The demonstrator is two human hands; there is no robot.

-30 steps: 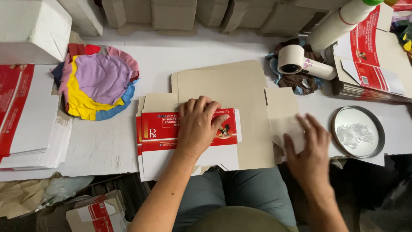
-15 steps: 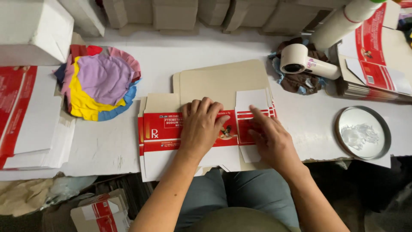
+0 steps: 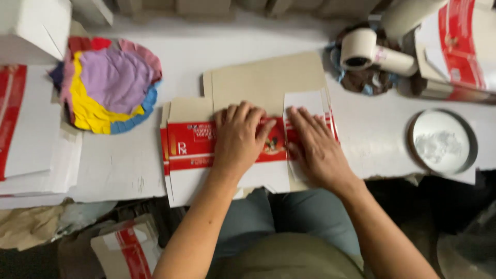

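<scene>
Both hands lay flat with fingers spread, the left hand [image 3: 238, 138] and right hand [image 3: 316, 147] pressing the red and white box flat [image 3: 194, 150] at the worktop's [image 3: 268, 39] near edge, folded over but not yet a box.

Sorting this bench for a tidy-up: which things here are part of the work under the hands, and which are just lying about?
In hand:
left hand and right hand, both flat on the red-and-white carton blank
plain card sheet under it

Lying about:
coloured cloth pile
tape roll
round tin
stacked blanks at left
printed cartons at top right
</scene>
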